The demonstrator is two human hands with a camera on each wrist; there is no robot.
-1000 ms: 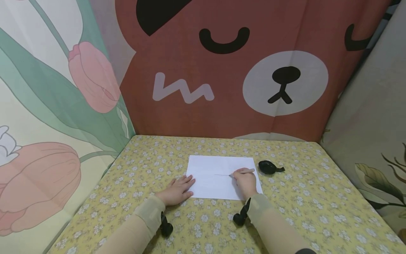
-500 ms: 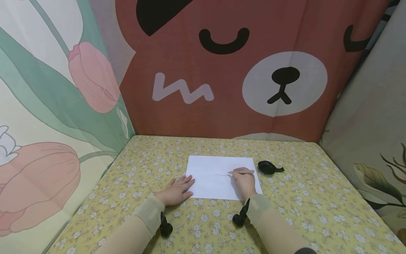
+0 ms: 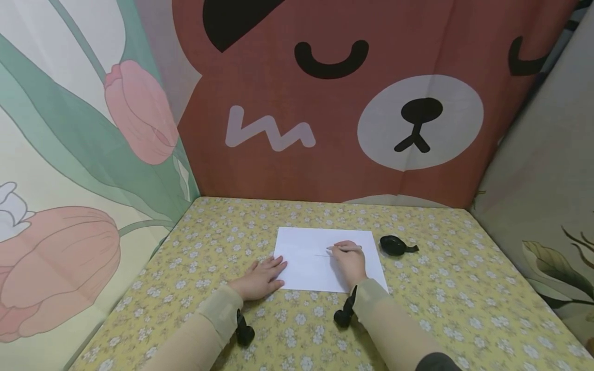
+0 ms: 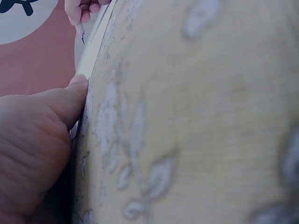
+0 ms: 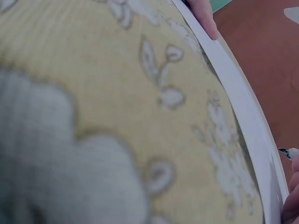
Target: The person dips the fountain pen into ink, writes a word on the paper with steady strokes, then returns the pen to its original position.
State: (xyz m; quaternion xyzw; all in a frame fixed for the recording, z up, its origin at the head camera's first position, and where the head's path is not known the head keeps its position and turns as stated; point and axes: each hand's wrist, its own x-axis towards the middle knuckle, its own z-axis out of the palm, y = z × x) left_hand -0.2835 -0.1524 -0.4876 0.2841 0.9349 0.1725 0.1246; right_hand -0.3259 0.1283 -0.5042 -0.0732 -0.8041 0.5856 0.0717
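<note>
paper [image 3: 301, 275] on counter [image 3: 223, 226], toward far edge; near edge cut off | right hand [image 3: 351, 265] pinches pen [image 3: 352, 249], tip contact unclear | left hand [image 3: 260, 279] flat, fingertips over paper's left edge | black object [image 3: 393, 246] right of paper, hard to identify

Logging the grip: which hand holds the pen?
The right hand: it pinches the pen over the paper. The left hand holds nothing, resting spread-fingered on the paper's left edge.

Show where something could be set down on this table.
Bare yellow floral cloth lies left of the white rectangular paper, beyond the left hand, and right of the glossy black rounded object. Crowded: the paper's right half, where the right hand holds a slim pale pen.
</note>
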